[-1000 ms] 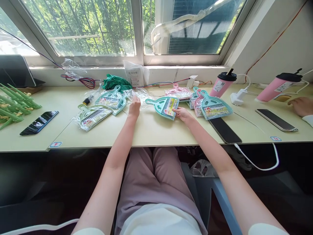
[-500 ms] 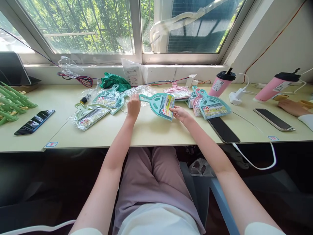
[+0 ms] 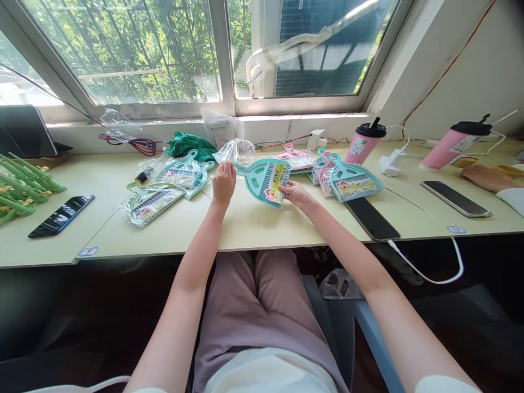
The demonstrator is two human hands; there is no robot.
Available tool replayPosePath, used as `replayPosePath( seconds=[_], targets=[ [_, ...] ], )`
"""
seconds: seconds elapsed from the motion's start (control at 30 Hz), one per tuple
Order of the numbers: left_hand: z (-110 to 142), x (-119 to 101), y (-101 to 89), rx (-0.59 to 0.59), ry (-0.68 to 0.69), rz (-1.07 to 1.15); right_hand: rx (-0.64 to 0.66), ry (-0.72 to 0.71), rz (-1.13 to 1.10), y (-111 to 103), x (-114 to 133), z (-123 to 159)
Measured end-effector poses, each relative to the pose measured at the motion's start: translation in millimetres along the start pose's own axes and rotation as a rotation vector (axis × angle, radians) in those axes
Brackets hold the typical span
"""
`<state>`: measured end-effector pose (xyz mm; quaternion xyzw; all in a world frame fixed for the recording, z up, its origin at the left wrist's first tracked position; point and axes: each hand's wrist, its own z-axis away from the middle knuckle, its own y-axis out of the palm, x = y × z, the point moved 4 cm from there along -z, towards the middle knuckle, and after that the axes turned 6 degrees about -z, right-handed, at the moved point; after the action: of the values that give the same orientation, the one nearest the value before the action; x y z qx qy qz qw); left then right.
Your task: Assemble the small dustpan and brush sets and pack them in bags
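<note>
My right hand [image 3: 295, 194] grips the lower edge of a teal mini dustpan-and-brush set [image 3: 264, 180] with a yellow label, held tilted above the desk. My left hand [image 3: 224, 181] is closed on a crinkled clear plastic bag [image 3: 234, 150], lifted just left of the dustpan's handle. Bagged teal sets [image 3: 180, 173] and another bagged set [image 3: 152, 201] lie to the left of my left hand. Unbagged pink and teal sets [image 3: 346, 180] are piled to the right.
A black phone [image 3: 371, 218] with a white cable lies by my right forearm, another phone [image 3: 60, 216] at the left. Two pink cups [image 3: 363, 144] stand at the back right. Another person's hand [image 3: 483, 178] rests at the far right beside a third phone [image 3: 456, 198]. Green plastic pieces [image 3: 20, 185] sit far left.
My right hand has lifted the teal set off the desk and tilted it up. My left hand has raised the clear bag from the table toward it.
</note>
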<state>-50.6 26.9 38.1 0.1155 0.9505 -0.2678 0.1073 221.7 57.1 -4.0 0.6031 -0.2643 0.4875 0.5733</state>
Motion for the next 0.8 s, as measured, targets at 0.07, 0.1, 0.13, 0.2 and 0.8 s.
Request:
replayPosePath(
  seconds=[0.07,0.1,0.13,0.2,0.8],
  targets=[
    [-1,0,-3.2,-0.033,0.006,0.022,0.031,-0.003,-0.009,5,2,3],
    [-1,-1,-4.1,-0.034,0.012,0.029,0.028,-0.014,-0.026,5,2,3],
    [-1,-3,-4.4,-0.024,0.018,0.034,0.011,-0.030,-0.050,5,3,3],
    [0,-7,-3.8,0.012,0.027,0.042,-0.042,-0.073,-0.106,2,5,3],
    [8,-45,-8.8,0.061,0.112,0.208,0.020,-0.294,-0.209,-2,10,-1]
  ],
)
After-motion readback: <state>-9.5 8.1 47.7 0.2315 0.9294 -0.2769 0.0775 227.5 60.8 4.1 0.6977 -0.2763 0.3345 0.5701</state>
